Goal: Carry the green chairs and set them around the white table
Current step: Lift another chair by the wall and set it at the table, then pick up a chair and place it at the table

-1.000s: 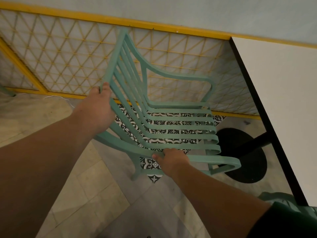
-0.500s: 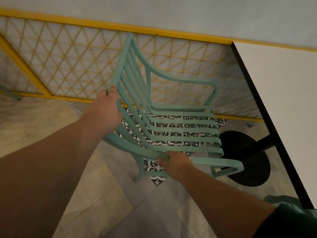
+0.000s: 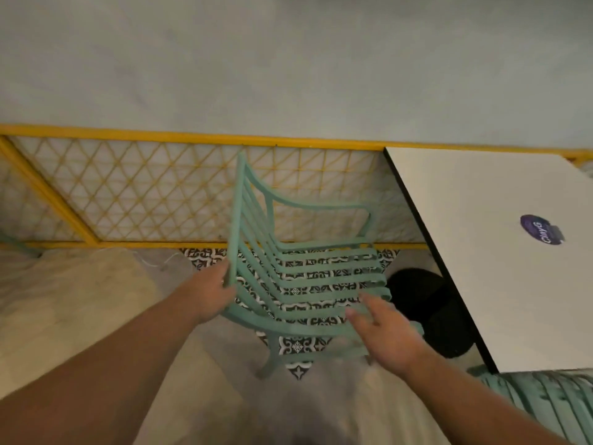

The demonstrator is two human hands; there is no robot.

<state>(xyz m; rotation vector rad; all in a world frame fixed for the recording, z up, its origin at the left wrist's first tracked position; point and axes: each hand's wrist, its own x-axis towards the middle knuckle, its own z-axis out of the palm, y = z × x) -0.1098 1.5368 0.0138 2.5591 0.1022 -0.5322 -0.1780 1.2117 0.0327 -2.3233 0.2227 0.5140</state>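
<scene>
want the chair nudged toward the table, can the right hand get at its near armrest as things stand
Probably yes: the right hand hangs open just over the green chair's near armrest, nothing between them. The left hand holds the backrest edge.

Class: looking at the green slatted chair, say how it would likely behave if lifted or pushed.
The green chair probably stays rigid: its slats and armrests form one frame. Open slats suggest light weight. Pushed high on the backrest, it might tip on its thin legs.
</scene>
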